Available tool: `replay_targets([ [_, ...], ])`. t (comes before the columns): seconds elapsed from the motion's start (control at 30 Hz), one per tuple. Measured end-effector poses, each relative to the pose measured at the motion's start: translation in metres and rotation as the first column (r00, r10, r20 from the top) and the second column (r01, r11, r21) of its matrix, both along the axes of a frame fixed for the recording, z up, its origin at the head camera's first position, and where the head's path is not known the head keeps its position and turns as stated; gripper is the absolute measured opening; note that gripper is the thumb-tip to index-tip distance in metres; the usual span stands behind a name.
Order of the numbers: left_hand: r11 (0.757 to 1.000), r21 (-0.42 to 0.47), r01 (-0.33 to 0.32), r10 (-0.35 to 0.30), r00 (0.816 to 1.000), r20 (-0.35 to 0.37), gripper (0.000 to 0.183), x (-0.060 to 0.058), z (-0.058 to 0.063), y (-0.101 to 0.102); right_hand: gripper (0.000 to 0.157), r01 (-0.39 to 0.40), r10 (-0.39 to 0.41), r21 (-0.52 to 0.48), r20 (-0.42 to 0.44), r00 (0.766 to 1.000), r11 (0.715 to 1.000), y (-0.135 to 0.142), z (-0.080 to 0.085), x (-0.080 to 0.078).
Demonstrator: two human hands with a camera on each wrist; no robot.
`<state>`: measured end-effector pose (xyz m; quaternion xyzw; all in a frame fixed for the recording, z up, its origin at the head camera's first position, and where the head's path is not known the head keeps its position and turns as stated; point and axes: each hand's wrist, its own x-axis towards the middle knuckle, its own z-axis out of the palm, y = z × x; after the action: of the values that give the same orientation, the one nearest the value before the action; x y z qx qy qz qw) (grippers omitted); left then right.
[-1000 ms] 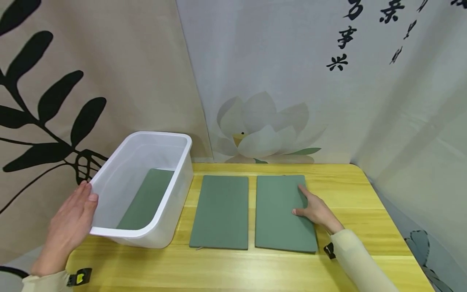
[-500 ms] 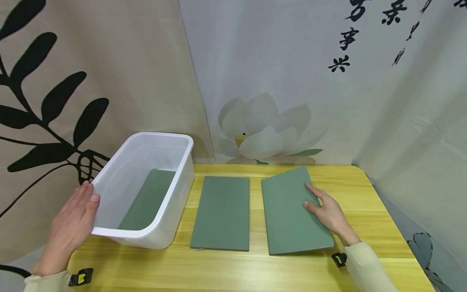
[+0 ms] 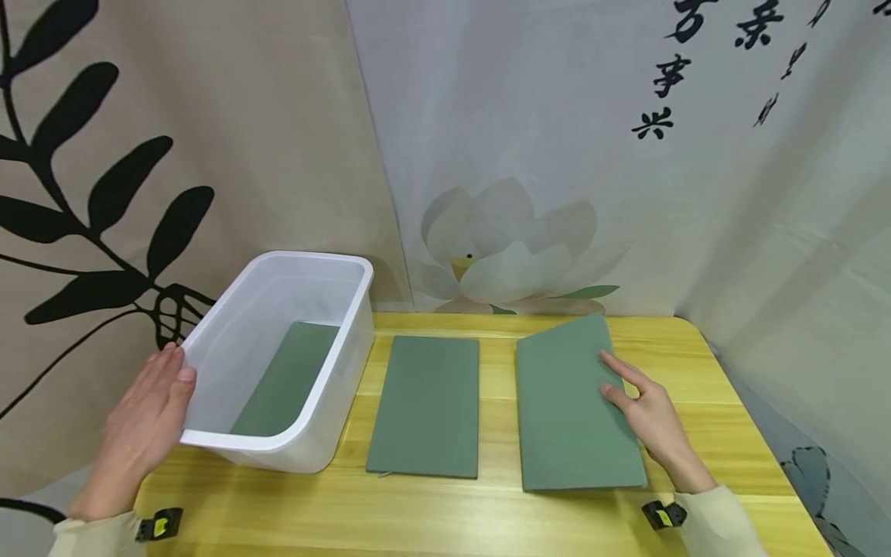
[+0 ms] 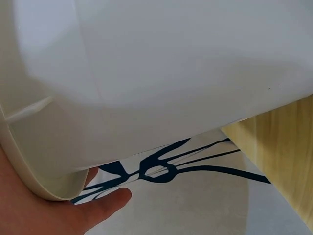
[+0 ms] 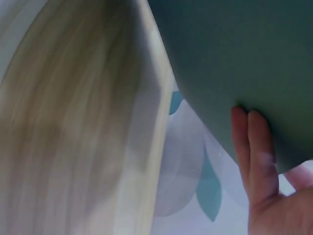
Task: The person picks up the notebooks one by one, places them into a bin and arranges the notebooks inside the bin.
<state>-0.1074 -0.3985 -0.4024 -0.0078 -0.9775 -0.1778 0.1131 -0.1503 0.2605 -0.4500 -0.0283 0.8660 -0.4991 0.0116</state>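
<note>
A green hardcover notebook (image 3: 578,410) tilts up from the right part of the table, its right side raised. My right hand (image 3: 650,418) pinches its right edge. In the right wrist view, straight fingers (image 5: 257,152) press the underside of its cover (image 5: 234,58). A second green notebook (image 3: 425,406) lies flat to the left, a bit of ribbon poking out at its bottom. My left hand (image 3: 146,418) rests with extended fingers against the left rim of a white plastic bin (image 3: 334,410). Inside the bin lies another flat green item (image 3: 287,379).
The yellow wood-grain table (image 3: 487,518) ends at a rounded far right corner. Behind it hangs a pale curtain (image 3: 557,116) with a lotus print and black characters. Another curtain with dark leaf prints (image 3: 118,186) hangs on the left.
The right notebook has gone from lying flat to tilted, its right side lifted, and has shifted right with my right hand. My left hand stays at the bin's rim.
</note>
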Motion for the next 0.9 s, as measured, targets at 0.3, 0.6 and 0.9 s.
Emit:
replay_targets([
  [0.3, 1.000, -0.006, 0.004, -0.004, 1.000, -0.003, 0.066, 0.000, 0.000, 0.001, 0.059, 0.088, -0.078, -0.236, 0.053, 0.996, 0.968, -0.007, 0.019, 0.018],
  [0.6, 1.000, 0.000, -0.002, 0.002, 1.000, -0.010, 0.066, 0.000, -0.002, 0.000, 0.060, 0.153, -0.128, -0.479, 0.085, 0.988, 0.864, -0.027, 0.036, 0.028],
  [0.9, 1.000, -0.001, -0.001, 0.001, 1.000, -0.011, 0.066, 0.000, -0.002, 0.000, 0.059, 0.210, -0.191, -0.557, 0.092, 0.977, 0.803, -0.055, 0.053, 0.034],
])
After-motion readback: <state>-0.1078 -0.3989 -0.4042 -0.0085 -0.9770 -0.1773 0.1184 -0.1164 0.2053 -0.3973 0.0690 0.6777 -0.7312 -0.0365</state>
